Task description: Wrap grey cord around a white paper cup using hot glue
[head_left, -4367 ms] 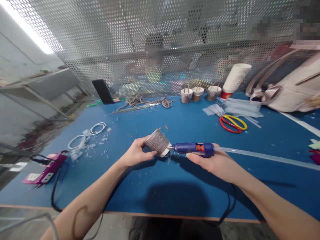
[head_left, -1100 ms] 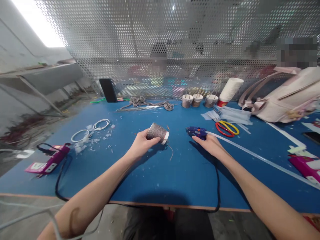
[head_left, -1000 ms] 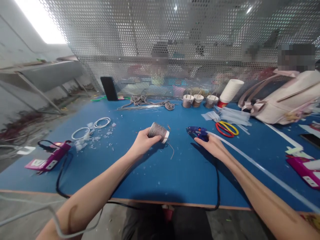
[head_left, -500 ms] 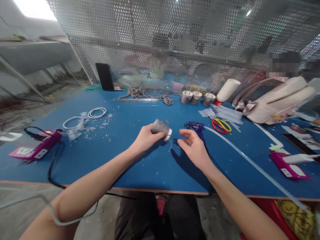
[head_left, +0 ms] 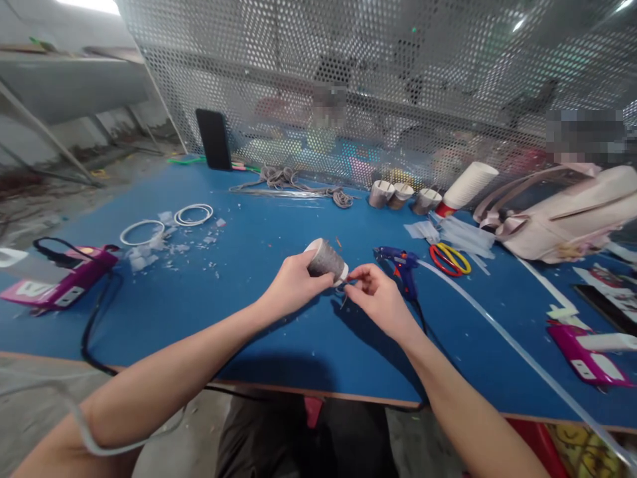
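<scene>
A paper cup (head_left: 325, 259) wrapped in grey cord lies tilted in my left hand (head_left: 293, 285), whose fingers and thumb close round it. Its white rim points to the right. My right hand (head_left: 374, 297) is at that rim, fingers bent together near the loose end of the grey cord; what the fingertips pinch is too small to make out. Just right of my right hand, a blue glue gun (head_left: 398, 257) lies on the table.
Along the mesh panel (head_left: 279, 86) stand a phone (head_left: 213, 139), grey cord (head_left: 279, 176), three wrapped cups (head_left: 381, 194) and stacked white cups (head_left: 470, 187). White rings (head_left: 193, 215) and a purple power strip (head_left: 64, 282) lie left; red and yellow handles (head_left: 450, 259) and a pink bag (head_left: 572, 212) right.
My right hand has moved left to the cup's white rim and its fingers have closed in. The cup remains in my left hand. The camera view has shifted slightly.
</scene>
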`<state>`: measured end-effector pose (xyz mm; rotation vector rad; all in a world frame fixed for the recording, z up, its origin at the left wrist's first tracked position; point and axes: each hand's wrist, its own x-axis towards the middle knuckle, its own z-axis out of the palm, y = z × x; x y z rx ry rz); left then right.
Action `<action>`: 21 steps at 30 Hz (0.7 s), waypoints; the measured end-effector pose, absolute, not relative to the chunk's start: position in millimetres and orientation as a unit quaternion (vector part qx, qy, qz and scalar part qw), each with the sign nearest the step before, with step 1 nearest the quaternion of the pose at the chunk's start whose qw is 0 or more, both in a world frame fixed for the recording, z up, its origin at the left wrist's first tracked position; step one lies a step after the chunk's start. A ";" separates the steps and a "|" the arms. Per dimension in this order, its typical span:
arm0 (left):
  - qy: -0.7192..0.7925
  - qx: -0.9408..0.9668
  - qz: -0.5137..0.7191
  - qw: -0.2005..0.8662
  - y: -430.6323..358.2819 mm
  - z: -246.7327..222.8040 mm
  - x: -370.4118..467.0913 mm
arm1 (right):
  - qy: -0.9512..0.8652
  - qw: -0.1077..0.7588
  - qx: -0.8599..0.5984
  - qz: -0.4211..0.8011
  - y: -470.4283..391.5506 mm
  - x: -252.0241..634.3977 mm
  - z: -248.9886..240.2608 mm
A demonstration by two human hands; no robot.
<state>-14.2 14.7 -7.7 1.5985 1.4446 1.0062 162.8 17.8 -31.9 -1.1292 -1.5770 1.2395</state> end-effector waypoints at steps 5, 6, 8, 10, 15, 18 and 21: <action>0.542 0.608 0.381 0.438 17.1 -4.4 -14.0 | -0.788 0.426 -0.385 0.220 10.8 167.9 -27.8; 0.539 0.605 0.378 0.449 17.4 -3.9 -13.9 | -0.803 0.428 -0.370 0.190 10.1 168.6 -27.0; 0.543 0.597 0.365 0.464 17.7 -3.6 -13.9 | -0.819 0.425 -0.354 0.152 9.5 169.6 -26.1; 0.553 0.590 0.348 0.474 17.8 -3.9 -14.1 | -0.828 0.421 -0.350 0.125 9.6 170.1 -26.3; 0.550 0.583 0.320 0.506 17.7 -4.4 -14.2 | -0.839 0.410 -0.344 0.096 9.8 169.7 -28.3; 0.543 0.576 0.312 0.525 17.8 -3.7 -13.6 | -0.842 0.408 -0.342 0.092 9.5 168.9 -29.1; 0.535 0.575 0.308 0.537 17.9 -2.7 -12.9 | -0.841 0.409 -0.342 0.091 9.6 168.2 -29.8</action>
